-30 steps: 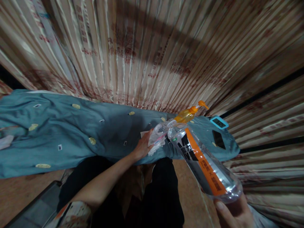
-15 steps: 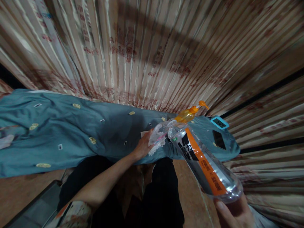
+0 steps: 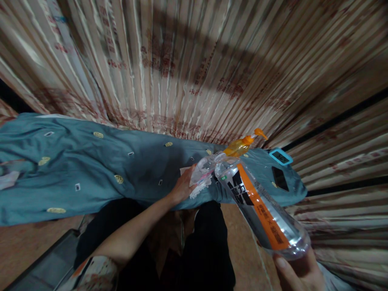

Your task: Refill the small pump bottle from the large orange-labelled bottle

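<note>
The right hand (image 3: 298, 273) sits at the lower right edge of the view, fingers wrapped round the base of a clear plastic bottle (image 3: 259, 206) — held tilted, its long axis running from the hand up and to the left, with the neck end pointing away toward the table (image 3: 91, 178). The bottle is see-through, and a label with a long orange stripe and bold black characters runs along its side; the print is too blurred to read. Farther out, the left hand (image 3: 182, 186) reaches across dark trousers and closes on a small clear bag (image 3: 201, 171) at the table's near edge, just by the bottle's neck. The table wears a teal cloth dotted with small yellow motifs. Behind the bottle stands an orange pump bottle (image 3: 242, 144); right of it lie a blue-framed timer (image 3: 280, 157) and a dark phone (image 3: 279, 178). A striped curtain (image 3: 194, 60) fills the background.
</note>
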Available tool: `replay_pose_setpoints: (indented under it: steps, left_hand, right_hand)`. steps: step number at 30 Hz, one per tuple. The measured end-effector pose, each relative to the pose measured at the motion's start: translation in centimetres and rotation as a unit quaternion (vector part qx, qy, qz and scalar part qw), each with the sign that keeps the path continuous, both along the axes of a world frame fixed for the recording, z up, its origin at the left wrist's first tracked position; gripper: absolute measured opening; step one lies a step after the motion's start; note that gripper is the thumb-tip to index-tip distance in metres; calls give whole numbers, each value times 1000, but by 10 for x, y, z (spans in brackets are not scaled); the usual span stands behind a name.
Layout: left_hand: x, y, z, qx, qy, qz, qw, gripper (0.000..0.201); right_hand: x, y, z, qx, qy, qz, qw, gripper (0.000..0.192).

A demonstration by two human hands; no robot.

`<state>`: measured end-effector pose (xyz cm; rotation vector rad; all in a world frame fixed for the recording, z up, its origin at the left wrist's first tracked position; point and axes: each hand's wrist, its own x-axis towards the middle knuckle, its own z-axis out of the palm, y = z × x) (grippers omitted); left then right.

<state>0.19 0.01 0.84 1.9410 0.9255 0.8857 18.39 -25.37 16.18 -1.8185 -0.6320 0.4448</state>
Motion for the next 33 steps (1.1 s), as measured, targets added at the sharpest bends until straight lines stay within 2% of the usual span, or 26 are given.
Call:
replay_pose_setpoints:
  steps: [4, 9, 21, 33]
  left_hand:
    - [0, 0, 1, -1, 6, 0, 1000, 81]
    - [0, -1, 1, 6, -2, 0, 1000, 79]
    - [0, -1, 1, -15, 10, 5, 1000, 80]
    - [1, -1, 1, -15, 13, 6, 1000, 81]
  right_hand:
    - [2, -1, -4, 13, 4, 9, 1000, 94]
    - [6, -5, -8, -6, 2, 19, 1000, 95]
    - [6, -5, -5, -17, -6, 26, 999, 97]
    - [6, -4, -6, -7, -31, 35, 999, 90]
